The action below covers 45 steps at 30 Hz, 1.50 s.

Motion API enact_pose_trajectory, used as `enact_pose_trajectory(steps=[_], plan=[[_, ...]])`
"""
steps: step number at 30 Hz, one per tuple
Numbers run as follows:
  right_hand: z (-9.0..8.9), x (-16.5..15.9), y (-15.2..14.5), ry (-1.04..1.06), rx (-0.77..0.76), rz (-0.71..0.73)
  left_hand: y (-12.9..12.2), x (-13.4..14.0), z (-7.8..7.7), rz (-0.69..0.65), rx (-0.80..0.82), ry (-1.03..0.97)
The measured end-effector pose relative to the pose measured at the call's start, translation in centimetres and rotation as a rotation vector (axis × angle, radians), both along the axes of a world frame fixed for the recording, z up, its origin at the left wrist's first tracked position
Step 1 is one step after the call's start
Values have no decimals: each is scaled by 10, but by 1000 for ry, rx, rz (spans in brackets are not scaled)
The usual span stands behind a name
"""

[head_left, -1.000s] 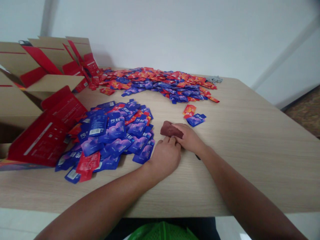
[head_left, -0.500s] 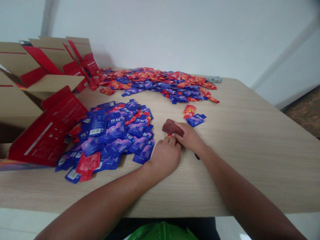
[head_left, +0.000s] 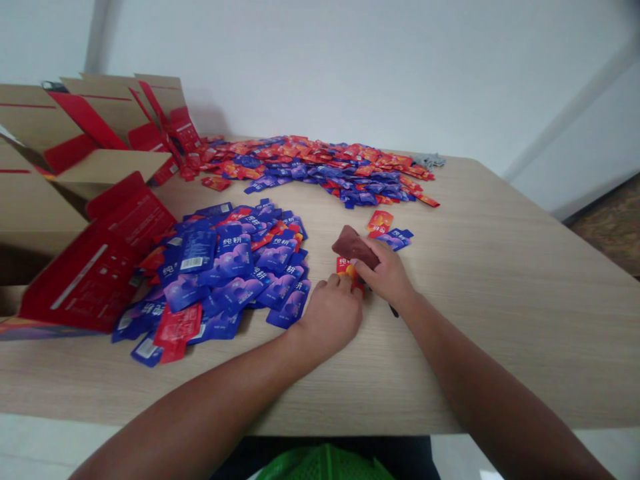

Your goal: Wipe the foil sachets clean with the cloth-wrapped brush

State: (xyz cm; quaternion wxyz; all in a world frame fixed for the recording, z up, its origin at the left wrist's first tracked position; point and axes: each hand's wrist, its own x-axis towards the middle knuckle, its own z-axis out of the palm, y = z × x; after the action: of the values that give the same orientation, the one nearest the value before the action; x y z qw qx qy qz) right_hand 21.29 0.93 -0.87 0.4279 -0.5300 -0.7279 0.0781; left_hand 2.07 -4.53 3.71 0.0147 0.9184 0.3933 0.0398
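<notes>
My right hand (head_left: pixel 390 270) is closed round a folded brown cloth (head_left: pixel 354 245), which sticks out past the fingers to the left. Beneath the cloth, a small red and orange sachet (head_left: pixel 343 264) lies on the table. The curled fingers of my left hand (head_left: pixel 334 307) hold down its lower part and hide some of it. Just beyond my right hand are a loose red and orange sachet (head_left: pixel 381 220) and a blue sachet (head_left: pixel 400 239). A thin dark tip (head_left: pixel 394 311) shows beside my right wrist; the rest of it is hidden.
A heap of mostly blue sachets (head_left: pixel 233 257) spreads to the left of my hands. Along the wall runs a long pile of red and blue sachets (head_left: pixel 320 163), with a grey cloth (head_left: pixel 430 160) at its right end. Open red-and-brown cartons (head_left: pixel 95 267) crowd the table's left side.
My right hand and the brown cloth have shifted slightly right, uncovering more of the red sachet's printed face. My left hand has hardly moved.
</notes>
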Motion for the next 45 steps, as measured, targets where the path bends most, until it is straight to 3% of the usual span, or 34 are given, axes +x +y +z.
enact_pose_trajectory(steps=[4,6,27,35,41,45], plan=[[-2,-3,0,-76,-80,216,0,-1,0,-14,-4,-26],[-4,-4,1,-85,-115,237,0,-1,2,-18,-19,-36],[-5,-5,1,-81,-120,200,0,-1,0,-14,-7,-31],[-9,4,8,-96,-161,10,0,1,1,2,-7,-4],[-6,5,6,75,-64,-125,0,0,1,-2,-5,-1],[-1,0,3,49,-32,-58,0,0,-1,-2,3,-7]])
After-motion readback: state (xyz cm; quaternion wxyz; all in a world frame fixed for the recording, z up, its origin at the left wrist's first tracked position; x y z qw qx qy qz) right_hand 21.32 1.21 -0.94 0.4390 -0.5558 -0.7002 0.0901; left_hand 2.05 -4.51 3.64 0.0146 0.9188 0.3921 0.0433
